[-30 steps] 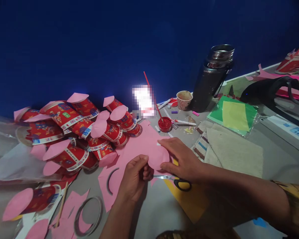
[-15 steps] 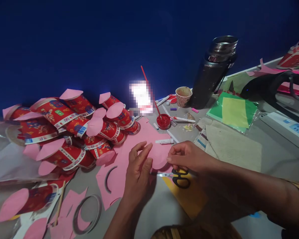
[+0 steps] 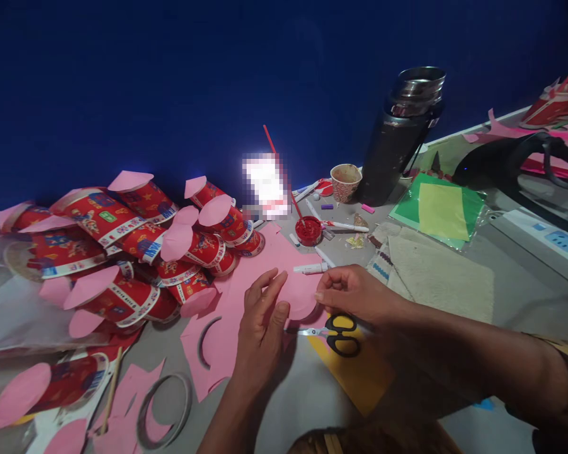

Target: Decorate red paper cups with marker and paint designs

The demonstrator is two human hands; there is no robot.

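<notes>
A pale pink paper disc (image 3: 301, 297) lies between my two hands, its outline partly lost against pink paper behind. My right hand (image 3: 355, 293) pinches its right edge between thumb and fingertips. At the left edge is my left hand (image 3: 261, 318), fingers stretched and thumb apart; whether it touches the disc I cannot tell. Black-handled scissors (image 3: 341, 335) lie just below the disc, their blades pointing left and partly hidden by my left hand. A white marker-like tube (image 3: 311, 268) rests just beyond the disc. Under everything spreads a large pink paper sheet (image 3: 253, 268).
Red paper cups (image 3: 106, 217) with pink disc tops are piled at left. A grey tape roll (image 3: 165, 413) lies at front left. Behind stand a red paint pot (image 3: 308, 231), paper cup (image 3: 346, 183) and black thermos (image 3: 400, 145). A cloth (image 3: 445, 268) and power strip (image 3: 544, 243) are at right.
The whole view has shifted slightly, so objects sit a little farther left. My hands and the pink disc keep nearly the same pose.
</notes>
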